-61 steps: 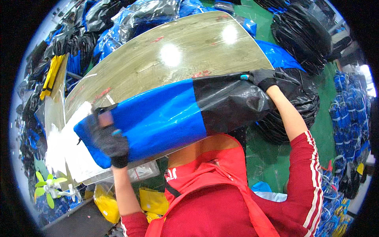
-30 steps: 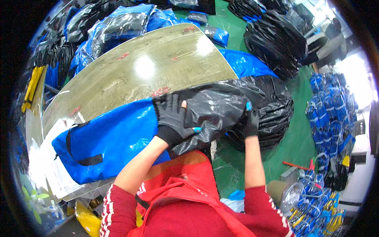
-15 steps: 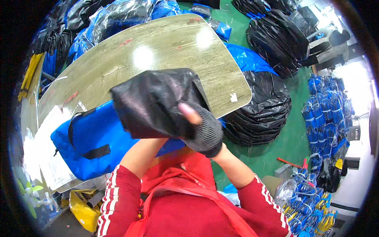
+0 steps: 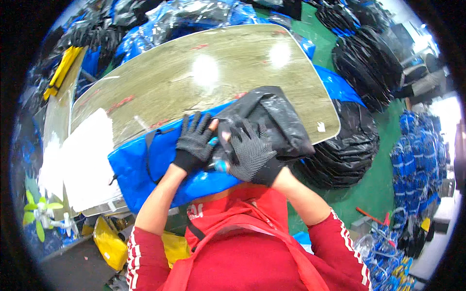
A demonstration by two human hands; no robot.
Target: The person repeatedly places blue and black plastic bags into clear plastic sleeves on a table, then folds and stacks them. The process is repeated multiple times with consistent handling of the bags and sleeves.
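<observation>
A blue bag (image 4: 134,166) with a black strap lies on the near side of the table. On its right end rests a folded, shiny black bag piece (image 4: 286,121); whether the two are joined I cannot tell. My left hand (image 4: 195,138), in a grey ribbed glove with black cuff, is spread flat on the blue bag beside the black piece's left edge. My right hand (image 4: 252,153), gloved alike, lies with fingers apart on the black piece. Bare thumb tips and small teal patches show between the hands.
The wood-grain table (image 4: 160,80) has a curved far edge. White sheets (image 4: 87,162) lie at its left. Black bundles (image 4: 340,150) stand on the green floor (image 4: 383,138) to the right, near stacked blue bundles (image 4: 417,150). Yellow bags (image 4: 110,242) sit below left.
The black piece has come down from in front of me onto the blue bag, further right. My hands have moved apart and now lie spread on top. The view has shifted.
</observation>
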